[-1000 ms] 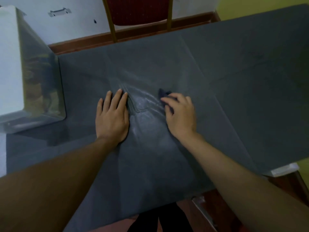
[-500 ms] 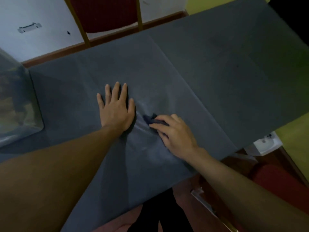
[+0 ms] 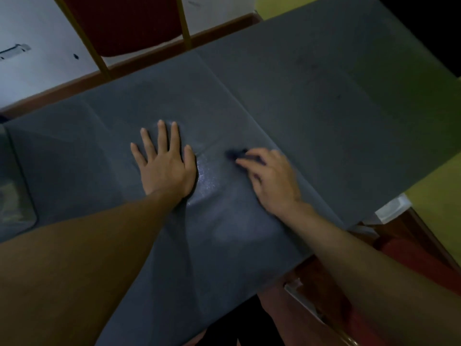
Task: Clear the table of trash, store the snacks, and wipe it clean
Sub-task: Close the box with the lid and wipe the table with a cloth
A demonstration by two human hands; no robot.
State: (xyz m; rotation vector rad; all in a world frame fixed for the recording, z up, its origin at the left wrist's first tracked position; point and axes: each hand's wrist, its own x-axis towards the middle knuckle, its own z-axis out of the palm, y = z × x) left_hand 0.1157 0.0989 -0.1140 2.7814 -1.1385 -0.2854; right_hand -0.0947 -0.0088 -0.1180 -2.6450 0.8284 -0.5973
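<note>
A grey cloth (image 3: pixel 311 101) covers the table and is wrinkled and shiny between my hands. My left hand (image 3: pixel 164 163) lies flat on it with fingers spread, pressing the cloth down. To its right, my right hand (image 3: pixel 272 181) presses a small dark wiping rag (image 3: pixel 234 154) against the cloth with curled fingers; most of the rag is hidden under the fingers.
A clear plastic container (image 3: pixel 15 196) stands at the table's left edge. A red chair with a wooden frame (image 3: pixel 124 23) is behind the table's far side. A white object (image 3: pixel 391 208) sits by the right corner, above red-brown floor.
My right hand has slid the rag to the right, away from my left hand, which stays pressed flat. The view has shifted slightly.
</note>
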